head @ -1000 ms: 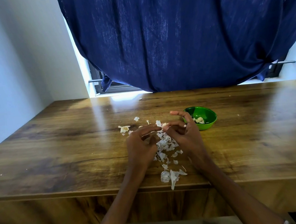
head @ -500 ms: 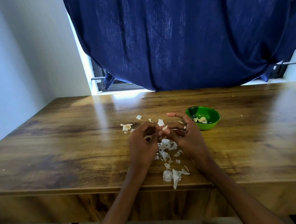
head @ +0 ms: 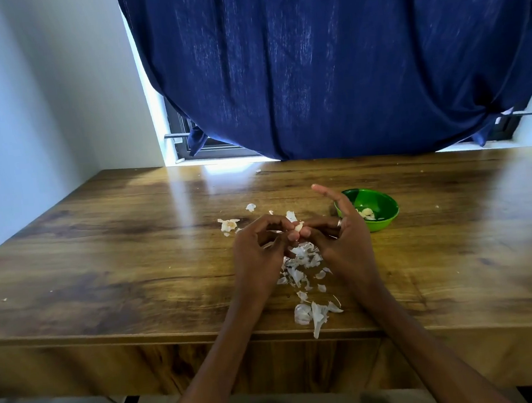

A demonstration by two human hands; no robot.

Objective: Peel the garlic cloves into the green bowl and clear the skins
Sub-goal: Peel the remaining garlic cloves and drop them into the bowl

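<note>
Wooden counter (head: pixel 101 268) with a white wall on the left and a big navy curtain (head: pixel 325 63) covering most of the window behind, so only a sliver of frame shows at each bottom corner. Both forearms are cut off by the bottom edge.

Going left to right: a small clump of garlic scraps (head: pixel 228 225) sits alone, with a couple of stray flakes just past it. Then the left hand (head: pixel 256 251), fingers curled in tight, tips meeting the right hand's over the garlic clove (head: pixel 298 227). Only a pale nub of the clove pokes out between the fingertips, so it's hard to tell how much skin is left on it. It's held up off the counter, over the pile of skins (head: pixel 302 263), white papery bits trailing toward the near edge, partly hidden under the hands.

The right hand (head: pixel 344 242) pinches the clove with thumb and a finger or two, ring on one finger, index finger stuck out straight. It blocks the left side of the green bowl (head: pixel 385 207), which has a few peeled cloves in it, a bit blurry.
</note>
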